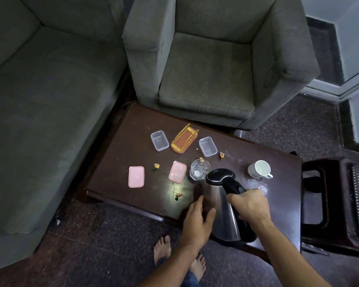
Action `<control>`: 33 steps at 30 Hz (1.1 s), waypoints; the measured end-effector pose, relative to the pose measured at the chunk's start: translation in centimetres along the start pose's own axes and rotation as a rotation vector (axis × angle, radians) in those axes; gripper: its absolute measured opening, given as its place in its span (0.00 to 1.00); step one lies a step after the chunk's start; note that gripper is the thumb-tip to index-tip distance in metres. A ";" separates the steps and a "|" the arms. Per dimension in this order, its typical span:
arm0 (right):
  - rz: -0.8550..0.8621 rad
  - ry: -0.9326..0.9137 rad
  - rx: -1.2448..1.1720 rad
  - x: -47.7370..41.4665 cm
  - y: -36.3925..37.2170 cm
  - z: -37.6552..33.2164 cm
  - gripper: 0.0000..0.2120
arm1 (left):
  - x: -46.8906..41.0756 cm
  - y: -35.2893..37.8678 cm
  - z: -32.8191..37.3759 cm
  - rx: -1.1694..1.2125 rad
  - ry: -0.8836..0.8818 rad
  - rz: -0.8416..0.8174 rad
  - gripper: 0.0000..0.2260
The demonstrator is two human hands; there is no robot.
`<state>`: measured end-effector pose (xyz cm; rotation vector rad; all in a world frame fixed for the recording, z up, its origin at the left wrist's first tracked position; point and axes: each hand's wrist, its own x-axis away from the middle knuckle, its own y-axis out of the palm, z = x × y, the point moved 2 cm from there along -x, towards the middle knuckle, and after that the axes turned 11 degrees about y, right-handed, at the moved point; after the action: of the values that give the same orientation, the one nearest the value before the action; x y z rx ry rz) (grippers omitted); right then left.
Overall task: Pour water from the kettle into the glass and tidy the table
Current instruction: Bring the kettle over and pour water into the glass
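Tilting steel kettle [220, 206]: right hand [250, 204] clamps black handle, left hand [197, 220] flat, open on it

Stainless-steel electric kettle with black plastic lid and handle [222, 206]: tilted forward, spout end leaning toward the glass, base lifted near the front edge of the dark brown wooden worktop [133, 129]. Gripped at the handle; steadied on the steel flank.

Clear faceted drinking glass [199, 168]: upright, mid-worktop, just beyond the kettle's lid, partly overlapped by it in view. Contents look clear; fill level cannot be told. Flanked by a pink rectangular plastic lid [177, 171] just to its left.
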<state>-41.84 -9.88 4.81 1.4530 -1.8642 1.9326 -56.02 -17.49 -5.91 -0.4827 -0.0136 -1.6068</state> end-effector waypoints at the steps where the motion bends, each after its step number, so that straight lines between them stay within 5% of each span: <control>1: 0.003 0.001 0.000 0.0 0.0 0.0 0.15 | 0.0 0.0 0.0 -0.001 0.000 -0.001 0.29; 33: 0.020 -0.004 0.017 -0.6 0.2 0.2 0.15 | 0.1 0.3 0.0 0.007 -0.012 0.024 0.28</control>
<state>-41.53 -9.74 4.21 1.4487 -1.8760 1.9604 -55.68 -17.57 -5.95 -0.4855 -0.0220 -1.5800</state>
